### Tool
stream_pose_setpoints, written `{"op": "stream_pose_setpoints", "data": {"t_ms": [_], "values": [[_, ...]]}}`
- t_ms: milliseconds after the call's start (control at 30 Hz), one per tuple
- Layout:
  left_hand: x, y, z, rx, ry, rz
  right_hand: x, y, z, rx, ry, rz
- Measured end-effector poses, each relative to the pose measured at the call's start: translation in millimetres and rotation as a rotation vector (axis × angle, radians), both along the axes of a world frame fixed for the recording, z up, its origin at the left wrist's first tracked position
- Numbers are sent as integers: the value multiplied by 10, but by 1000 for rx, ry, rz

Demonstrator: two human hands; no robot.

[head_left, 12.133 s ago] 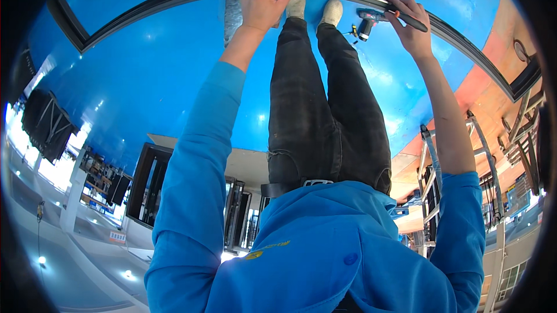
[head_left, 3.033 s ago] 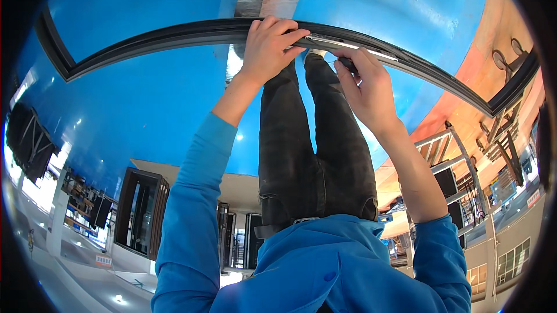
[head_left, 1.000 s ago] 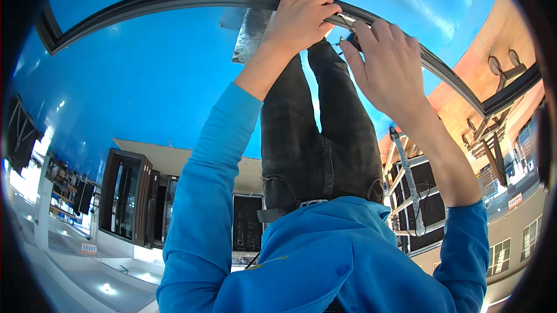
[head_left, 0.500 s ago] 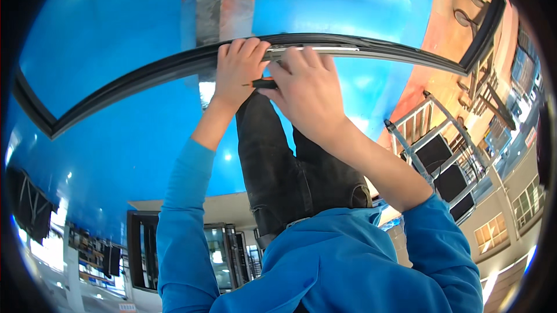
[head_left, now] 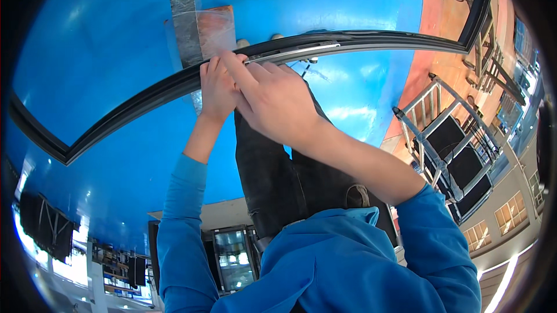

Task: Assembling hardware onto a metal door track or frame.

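Dark rubber-edged frame rail [head_left: 371, 41] runs left-to-right past your fingertips, your left hand [head_left: 216, 87] pinching it nearest the foil patch [head_left: 200, 25], your right hand [head_left: 275, 101] pressing open-fingered just beside

The person wears a bright blue hooded sweatshirt [head_left: 348, 261] of soft, matte fabric; its bunched hood forms thick folds below the hands. Long sleeves [head_left: 180, 220] of the same blue cover both forearms and end in plain cuffs short of the wrists, so the left hand [head_left: 216, 89] and right hand [head_left: 272, 101] are bare, with no gloves, rings or watch visible. Dark grey, close-fitting trousers [head_left: 272, 179] run down from the waist, where a belt with a small pale buckle [head_left: 261, 240] shows. Light-coloured shoe tips [head_left: 242, 43] peek out just above the hands.
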State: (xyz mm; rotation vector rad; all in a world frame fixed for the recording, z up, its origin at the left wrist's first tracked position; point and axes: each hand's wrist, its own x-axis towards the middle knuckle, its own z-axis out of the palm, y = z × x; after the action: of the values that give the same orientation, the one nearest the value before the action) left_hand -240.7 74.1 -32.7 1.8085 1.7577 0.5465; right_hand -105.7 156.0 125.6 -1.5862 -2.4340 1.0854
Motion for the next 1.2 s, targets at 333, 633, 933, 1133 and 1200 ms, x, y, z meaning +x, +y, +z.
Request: {"op": "stream_pose_setpoints", "data": {"t_ms": [333, 633, 933, 1133, 1200], "values": [[-27, 47, 107, 2, -3, -12, 289, 12, -101, 198, -11, 162], [17, 46, 56, -14, 20, 17, 111, -88, -226, -116, -50, 271], [12, 12, 41, 74, -29, 28, 95, 50, -194, 482, 12, 396], [74, -19, 10, -55, -135, 122, 37, 97, -169, 341, 40, 247], [-10, -29, -57, -10, -29, 37, 66, 160, -39, -123, 76, 49]]}}
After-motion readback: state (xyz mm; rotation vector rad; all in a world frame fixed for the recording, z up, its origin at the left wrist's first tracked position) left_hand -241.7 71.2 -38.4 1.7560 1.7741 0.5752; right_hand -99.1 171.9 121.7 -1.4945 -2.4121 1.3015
